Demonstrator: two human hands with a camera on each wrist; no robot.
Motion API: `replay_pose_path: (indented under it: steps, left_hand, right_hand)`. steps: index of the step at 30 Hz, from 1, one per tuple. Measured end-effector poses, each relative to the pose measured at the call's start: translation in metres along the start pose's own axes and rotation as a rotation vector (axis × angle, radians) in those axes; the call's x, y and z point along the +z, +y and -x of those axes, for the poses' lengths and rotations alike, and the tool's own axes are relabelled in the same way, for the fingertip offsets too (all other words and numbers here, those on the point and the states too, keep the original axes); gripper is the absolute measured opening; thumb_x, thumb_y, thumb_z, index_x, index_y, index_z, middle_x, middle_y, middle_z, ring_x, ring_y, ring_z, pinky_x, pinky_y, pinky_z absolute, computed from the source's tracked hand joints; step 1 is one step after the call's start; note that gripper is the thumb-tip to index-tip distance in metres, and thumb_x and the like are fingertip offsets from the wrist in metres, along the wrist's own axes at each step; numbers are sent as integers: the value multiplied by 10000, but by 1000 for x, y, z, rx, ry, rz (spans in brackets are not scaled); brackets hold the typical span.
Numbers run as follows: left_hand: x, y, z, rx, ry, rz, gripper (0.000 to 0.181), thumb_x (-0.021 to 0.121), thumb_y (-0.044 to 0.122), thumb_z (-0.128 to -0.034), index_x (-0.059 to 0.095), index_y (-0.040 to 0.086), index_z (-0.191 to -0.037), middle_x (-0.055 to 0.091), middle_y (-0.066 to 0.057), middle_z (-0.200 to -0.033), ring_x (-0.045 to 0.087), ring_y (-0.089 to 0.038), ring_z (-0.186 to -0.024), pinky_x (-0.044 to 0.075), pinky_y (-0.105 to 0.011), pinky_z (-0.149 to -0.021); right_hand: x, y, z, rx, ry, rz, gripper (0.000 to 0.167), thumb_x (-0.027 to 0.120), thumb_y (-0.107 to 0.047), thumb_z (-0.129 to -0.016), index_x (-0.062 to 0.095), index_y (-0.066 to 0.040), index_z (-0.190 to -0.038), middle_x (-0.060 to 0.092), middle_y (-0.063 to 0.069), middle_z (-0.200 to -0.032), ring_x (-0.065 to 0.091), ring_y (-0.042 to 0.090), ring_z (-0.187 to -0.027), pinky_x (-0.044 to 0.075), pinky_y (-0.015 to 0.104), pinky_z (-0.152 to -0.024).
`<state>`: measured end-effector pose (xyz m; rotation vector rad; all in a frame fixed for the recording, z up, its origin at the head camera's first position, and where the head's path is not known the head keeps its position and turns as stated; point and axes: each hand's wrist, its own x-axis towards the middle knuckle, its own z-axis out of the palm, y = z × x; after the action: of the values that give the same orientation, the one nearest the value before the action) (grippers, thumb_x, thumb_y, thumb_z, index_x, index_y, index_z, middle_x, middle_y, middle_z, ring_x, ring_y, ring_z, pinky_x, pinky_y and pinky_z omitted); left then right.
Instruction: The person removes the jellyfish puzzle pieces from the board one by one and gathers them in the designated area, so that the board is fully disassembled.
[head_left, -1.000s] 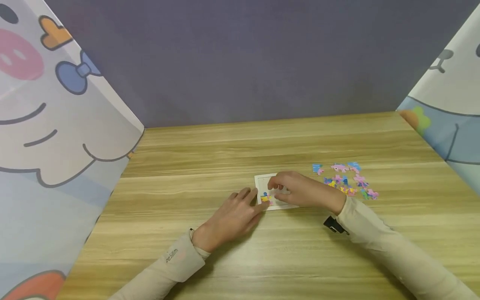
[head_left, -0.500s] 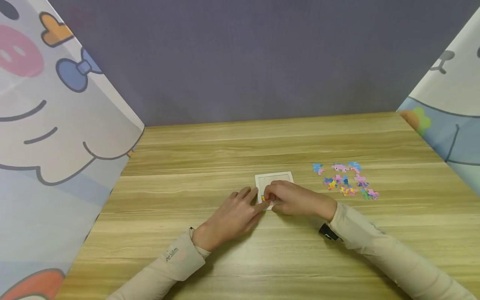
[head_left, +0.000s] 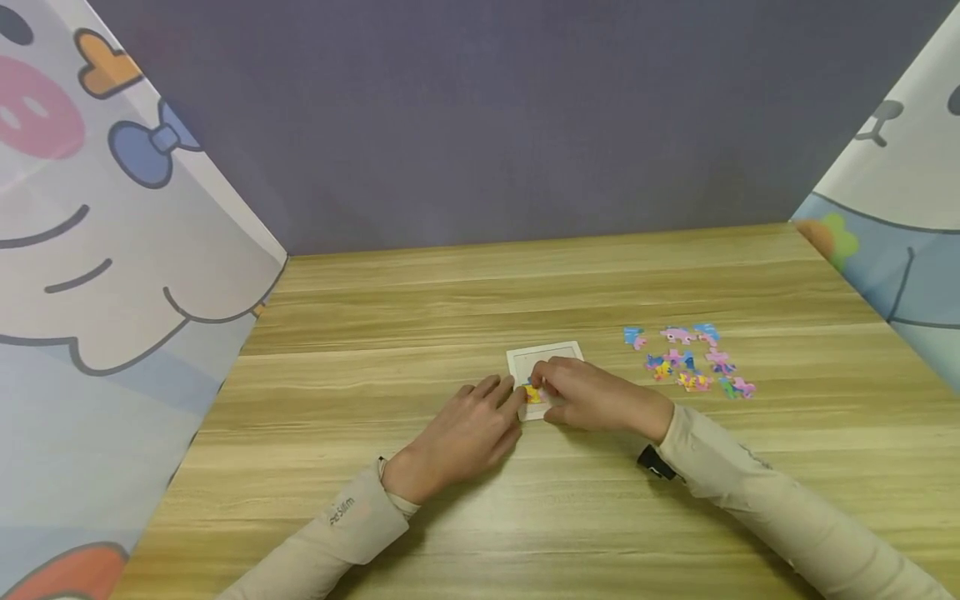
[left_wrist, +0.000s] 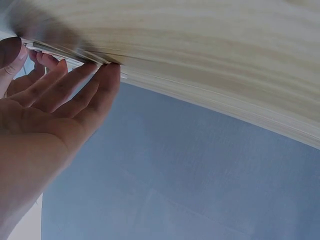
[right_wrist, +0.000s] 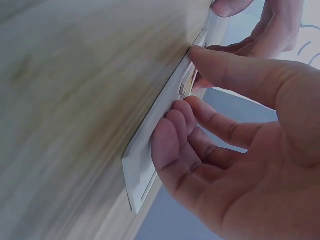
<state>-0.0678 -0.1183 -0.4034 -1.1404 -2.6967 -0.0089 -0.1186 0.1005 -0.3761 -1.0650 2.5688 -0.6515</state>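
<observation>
A small white puzzle frame (head_left: 566,347) lies flat on the table. In its lower left corner sit joined jigsaw pieces (head_left: 533,394), mostly yellow, with a bit of blue; the right fingers partly cover them. My left hand (head_left: 468,431) rests with spread fingers at the frame's left edge, one fingertip beside the yellow part. Over the frame's lower right is my right hand (head_left: 592,397). In the right wrist view its thumb (right_wrist: 235,70) touches the frame's near edge, apart from the index fingertip by the pieces (right_wrist: 188,82); the other fingers bend against the frame.
Several loose jigsaw pieces (head_left: 677,336) in pink, blue and yellow lie on the wooden table (head_left: 420,308) right of the frame. A grey panel (head_left: 480,125) stands at the back, and cartoon-printed panels (head_left: 150,250) flank both sides.
My right hand came down and left onto the lower part of the frame, then stayed there. My left index finger drew back from the pieces, leaving more yellow visible.
</observation>
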Motion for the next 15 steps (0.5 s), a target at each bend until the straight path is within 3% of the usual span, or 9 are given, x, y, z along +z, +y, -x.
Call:
replay_pose_path:
  steps: [6, 9, 11, 15]
  left_hand:
    - [1, -1, 1, 1, -1, -17, 349, 566, 301, -990, 623, 109, -1276, 608, -112, -1310, 605, -286, -1139, 548, -431, -852]
    - [1, -1, 1, 3, 2, -15, 357, 563, 299, -993, 629, 108, -1288, 606, -111, -1315, 603, -281, -1133, 549, -432, -850]
    - [1, -1, 1, 6, 5, -13, 355, 559, 291, -996, 634, 109, -1292, 609, -113, -1313, 607, -278, -1124, 552, -428, -843]
    - [2, -2, 0, 17, 22, -9, 338, 560, 267, -994, 641, 114, -1284, 617, -108, -1288, 614, -269, -1083, 556, -419, -820]
  right_hand:
    - [2, -1, 0, -57, 2, 35, 142, 752, -50, -852, 645, -109, -923, 554, -12, -893, 489, 111, -801, 463, 279, -712]
    - [4, 0, 1, -105, 13, 31, 162, 721, -3, -850, 633, -137, -829, 536, -24, -846, 464, 95, -761, 441, 250, -666]
    - [5, 0, 0, -113, 23, 34, 156, 714, 8, -841, 628, -121, -853, 522, -31, -819, 451, 87, -741, 427, 242, -645]
    - [5, -1, -1, -78, 44, 17, 228, 704, -35, -869, 627, -31, -1084, 525, -46, -777, 472, 78, -690, 439, 245, -626]
